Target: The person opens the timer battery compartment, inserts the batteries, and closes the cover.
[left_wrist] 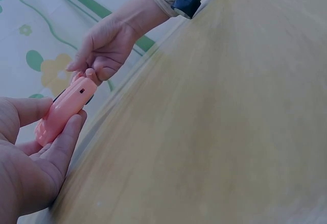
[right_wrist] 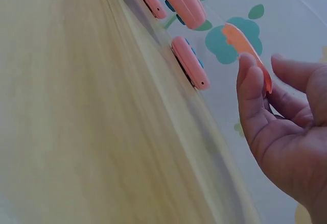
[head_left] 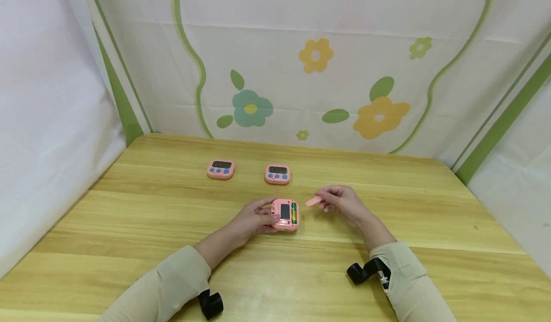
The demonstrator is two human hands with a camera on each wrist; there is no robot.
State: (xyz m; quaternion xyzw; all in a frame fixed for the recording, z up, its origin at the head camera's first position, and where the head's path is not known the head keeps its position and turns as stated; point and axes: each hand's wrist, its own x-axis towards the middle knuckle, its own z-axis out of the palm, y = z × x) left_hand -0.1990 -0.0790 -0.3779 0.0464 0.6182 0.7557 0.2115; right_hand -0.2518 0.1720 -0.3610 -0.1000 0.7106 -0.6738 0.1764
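Note:
My left hand (head_left: 255, 222) grips a pink digital timer (head_left: 279, 222) by its left side, its back facing up. The battery slot on the timer's right side is uncovered, and a green and yellow battery (head_left: 294, 213) lies in it. In the left wrist view the timer (left_wrist: 66, 109) is seen edge-on between thumb and fingers. Just to the right, my right hand (head_left: 342, 202) pinches a small pink battery cover (head_left: 313, 201), apart from the timer. The right wrist view shows this thin curved cover (right_wrist: 245, 48) between thumb and fingertips.
Two more pink timers with blue buttons stand face up farther back: one at the left (head_left: 221, 169), one nearer the middle (head_left: 277, 174). Behind the wooden table (head_left: 172, 207) hangs a white flowered cloth (head_left: 275, 63). Black wrist cameras sit on both sleeves.

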